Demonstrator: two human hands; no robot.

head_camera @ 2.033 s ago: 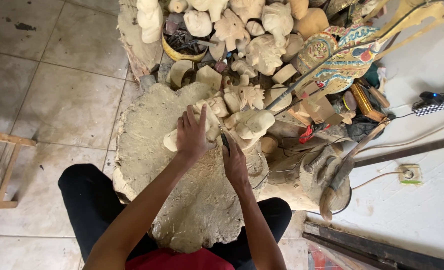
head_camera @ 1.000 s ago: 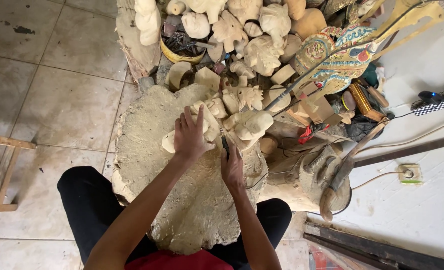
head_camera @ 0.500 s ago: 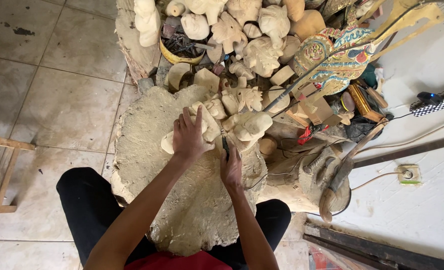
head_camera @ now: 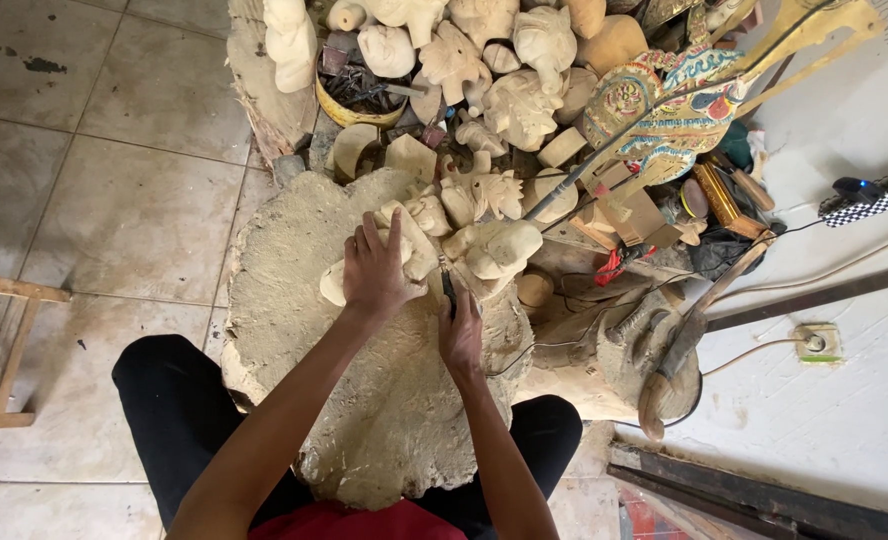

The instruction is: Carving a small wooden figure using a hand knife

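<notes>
A pale unpainted wooden carving (head_camera: 416, 248) lies on a big, rough wooden stump block (head_camera: 364, 400) between my knees. My left hand (head_camera: 376, 270) presses down flat on the carving, fingers spread over it. My right hand (head_camera: 460, 335) is closed around a small dark-handled carving tool (head_camera: 448, 285), whose tip meets the carving's right side. Part of the carving is hidden under my left hand.
Several unpainted carved heads and figures (head_camera: 484, 90) are piled beyond the block. A bowl of tools (head_camera: 354, 90), a painted flat puppet on sticks (head_camera: 664, 110), a wall socket with cable (head_camera: 816, 343) and a wooden frame (head_camera: 4, 350) at left surround me on the tiled floor.
Both hands stay on the carving; the right hand with the tool has shifted only slightly against the carving's side.
</notes>
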